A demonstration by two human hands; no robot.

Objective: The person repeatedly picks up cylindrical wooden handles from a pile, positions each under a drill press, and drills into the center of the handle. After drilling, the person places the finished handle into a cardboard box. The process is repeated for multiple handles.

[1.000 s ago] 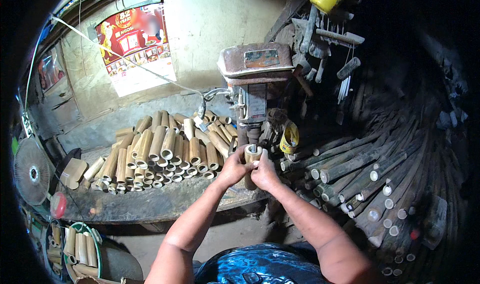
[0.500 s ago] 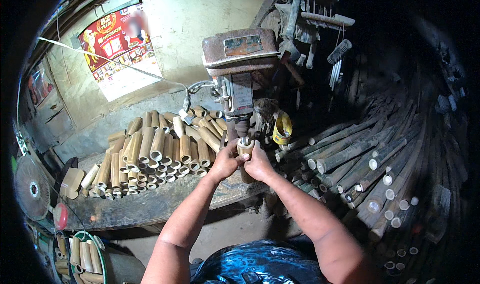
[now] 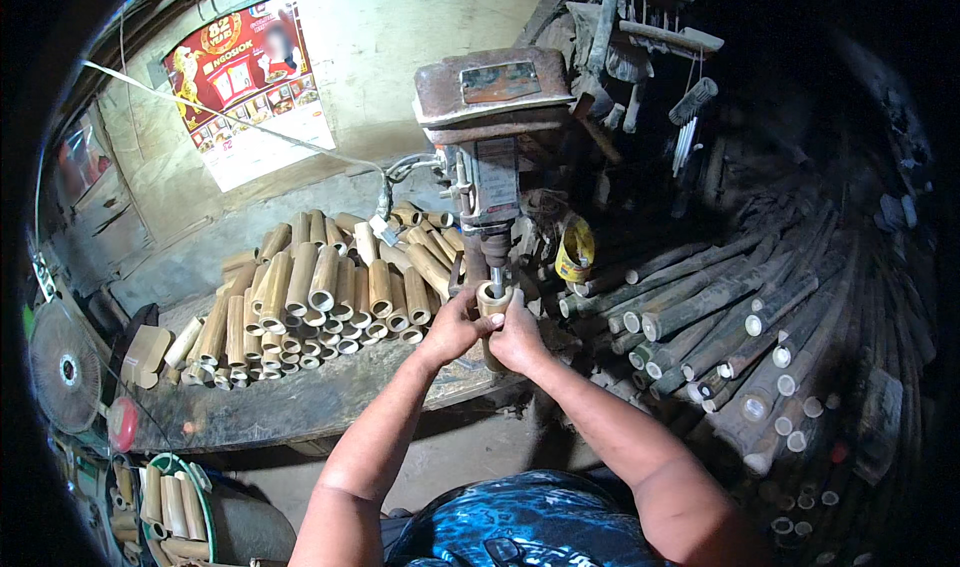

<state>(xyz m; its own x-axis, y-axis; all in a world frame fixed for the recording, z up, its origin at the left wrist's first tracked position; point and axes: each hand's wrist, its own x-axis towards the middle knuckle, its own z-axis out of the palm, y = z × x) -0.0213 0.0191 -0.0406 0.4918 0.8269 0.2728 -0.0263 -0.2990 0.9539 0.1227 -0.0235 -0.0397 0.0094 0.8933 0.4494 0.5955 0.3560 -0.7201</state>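
Note:
My left hand (image 3: 458, 331) and my right hand (image 3: 521, 339) close round a short bamboo tube (image 3: 493, 305) from both sides, holding it upright with its open end up. Right above the tube is the chuck (image 3: 496, 246) of a rusty drill press (image 3: 492, 92). A shiny bit (image 3: 498, 277) hangs from the chuck and reaches down to the tube's mouth; how far in its tip goes is hard to tell. My fingers hide much of the tube's wall, though its lower end shows beneath them.
Many cut bamboo tubes (image 3: 325, 279) are stacked on the workbench (image 3: 300, 407) at left. A bucket (image 3: 207, 507) of tubes and a fan (image 3: 66, 367) stand nearer left. A yellow container (image 3: 575, 249) hangs right of the press. Long bamboo poles (image 3: 715, 312) lie at right.
The whole view has shifted slightly. More of the bit shows between the chuck and the tube, so the gap there looks wider. Both hands keep their hold on the tube.

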